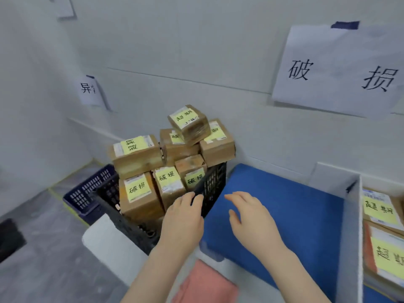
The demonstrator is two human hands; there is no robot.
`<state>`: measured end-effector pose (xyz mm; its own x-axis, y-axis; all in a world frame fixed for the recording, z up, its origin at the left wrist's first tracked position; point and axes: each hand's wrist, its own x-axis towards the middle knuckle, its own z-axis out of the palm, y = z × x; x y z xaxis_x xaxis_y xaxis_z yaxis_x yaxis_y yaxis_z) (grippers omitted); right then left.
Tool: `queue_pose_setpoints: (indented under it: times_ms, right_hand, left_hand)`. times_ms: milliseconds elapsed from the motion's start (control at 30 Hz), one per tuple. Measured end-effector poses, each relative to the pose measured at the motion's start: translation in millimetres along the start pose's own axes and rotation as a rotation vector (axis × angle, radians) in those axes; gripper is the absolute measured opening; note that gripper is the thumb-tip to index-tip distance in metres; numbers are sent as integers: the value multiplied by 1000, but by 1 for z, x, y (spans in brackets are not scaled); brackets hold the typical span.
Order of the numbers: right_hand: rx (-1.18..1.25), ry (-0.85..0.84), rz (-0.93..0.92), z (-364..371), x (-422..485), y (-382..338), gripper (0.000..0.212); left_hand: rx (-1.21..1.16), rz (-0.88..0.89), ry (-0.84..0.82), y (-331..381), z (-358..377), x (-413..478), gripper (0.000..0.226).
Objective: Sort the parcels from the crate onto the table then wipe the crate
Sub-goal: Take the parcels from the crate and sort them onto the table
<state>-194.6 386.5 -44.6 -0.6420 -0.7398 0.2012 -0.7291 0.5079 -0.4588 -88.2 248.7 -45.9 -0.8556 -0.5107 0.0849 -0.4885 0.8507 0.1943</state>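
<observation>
Left hand point(183, 217) hooks fingers over the crate point(215, 182) rim, 9 o'clock of the right hand point(249, 215), spread above the tabletop point(295, 204). Parcels point(140, 189) heaped in crate: advise lifting the top 1 first, steadying the rest

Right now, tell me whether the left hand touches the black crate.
Touching. In the head view, the left hand curls its fingers over the black crate at its rim.

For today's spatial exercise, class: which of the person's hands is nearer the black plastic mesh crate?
Left. The left hand grips the near rim of the black plastic mesh crate; the right hand hovers to its right, open, above the blue mat.
</observation>
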Motion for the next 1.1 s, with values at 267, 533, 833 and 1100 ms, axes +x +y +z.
queue_pose_setpoints:
  times_ms: [267,533,833,1100]
  right_hand:
    - [-3,1,-11,29,52,-56,38]
    - [-19,-37,-73,37,95,-54,38]
    - [-12,141,-165,26,195,-65,35]
    - [-44,-30,-15,28,349,-49,46]
  left_hand:
    - [-41,26,-16,-64,-18,19,46]
    - [-51,-47,14,-77,-15,41,45]
    - [-142,1,76,-107,-27,112,48]
    - [-472,18,155,-128,-41,223,50]
